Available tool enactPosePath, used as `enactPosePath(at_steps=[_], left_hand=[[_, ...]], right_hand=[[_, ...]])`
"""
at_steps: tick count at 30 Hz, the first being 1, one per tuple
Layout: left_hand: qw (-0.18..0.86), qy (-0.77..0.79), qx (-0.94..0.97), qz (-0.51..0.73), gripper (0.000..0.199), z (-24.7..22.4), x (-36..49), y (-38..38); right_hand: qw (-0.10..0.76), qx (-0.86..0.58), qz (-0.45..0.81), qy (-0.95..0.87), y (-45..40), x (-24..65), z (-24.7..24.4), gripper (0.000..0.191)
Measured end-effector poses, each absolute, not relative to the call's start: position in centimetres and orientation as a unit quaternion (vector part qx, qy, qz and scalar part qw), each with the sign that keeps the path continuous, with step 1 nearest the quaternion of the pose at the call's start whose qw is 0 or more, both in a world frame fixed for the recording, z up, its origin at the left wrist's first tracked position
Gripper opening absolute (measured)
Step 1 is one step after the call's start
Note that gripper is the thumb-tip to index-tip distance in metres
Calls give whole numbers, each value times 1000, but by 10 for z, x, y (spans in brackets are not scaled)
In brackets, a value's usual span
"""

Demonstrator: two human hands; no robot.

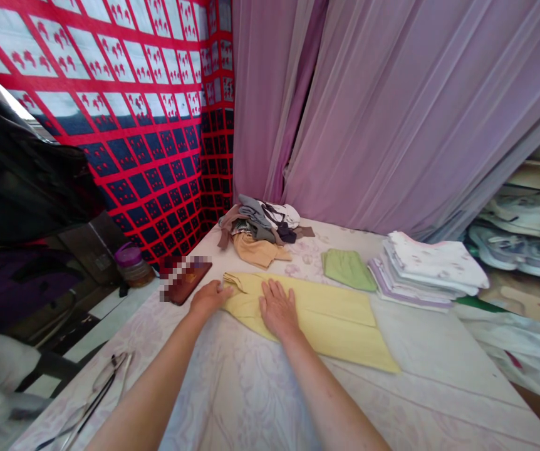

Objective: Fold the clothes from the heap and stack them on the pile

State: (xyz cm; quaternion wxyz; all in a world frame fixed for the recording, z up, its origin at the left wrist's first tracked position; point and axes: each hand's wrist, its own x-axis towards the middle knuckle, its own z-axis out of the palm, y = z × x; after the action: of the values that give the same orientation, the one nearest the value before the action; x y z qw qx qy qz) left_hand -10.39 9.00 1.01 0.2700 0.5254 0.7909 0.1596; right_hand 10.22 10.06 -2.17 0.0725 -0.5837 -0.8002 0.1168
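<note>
- Our right hand (279,310) lies palm down, fingers slightly apart, pressing rather than gripping; we should spread that pressure evenly along the fabric.
- Our left hand (210,299) touches the gathered end; we cannot tell whether it pinches the cloth. A light anchor there would suit, so the pleats don't drag.
- The long, flat, pale-yellow fabric garment (340,313) lies mid-surface on the pale floral cloth-covered surface (232,388), gathered end towards the left edge, wide end towards the right.
- Creases fan out between our hands; we would do best stroking from there towards the wide end, keeping the sides straight.
- The dark-red rectangular object (192,282) sits by the left edge, near our left hand; we should mind it.
- The small folded lime-green garment (347,269) lies just beyond, towards the back edge; a long stroke should stop short of it.
</note>
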Motion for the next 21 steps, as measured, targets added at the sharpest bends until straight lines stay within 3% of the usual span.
enactPosePath(at_steps=[10,21], left_hand=[[440,733,469,222,36,15,-104,115],[572,610,432,336,53,32,-83,109]], right_hand=[[97,-593,123,-790,90,88,-19,54],[115,-589,147,-787,82,77,-24,52]])
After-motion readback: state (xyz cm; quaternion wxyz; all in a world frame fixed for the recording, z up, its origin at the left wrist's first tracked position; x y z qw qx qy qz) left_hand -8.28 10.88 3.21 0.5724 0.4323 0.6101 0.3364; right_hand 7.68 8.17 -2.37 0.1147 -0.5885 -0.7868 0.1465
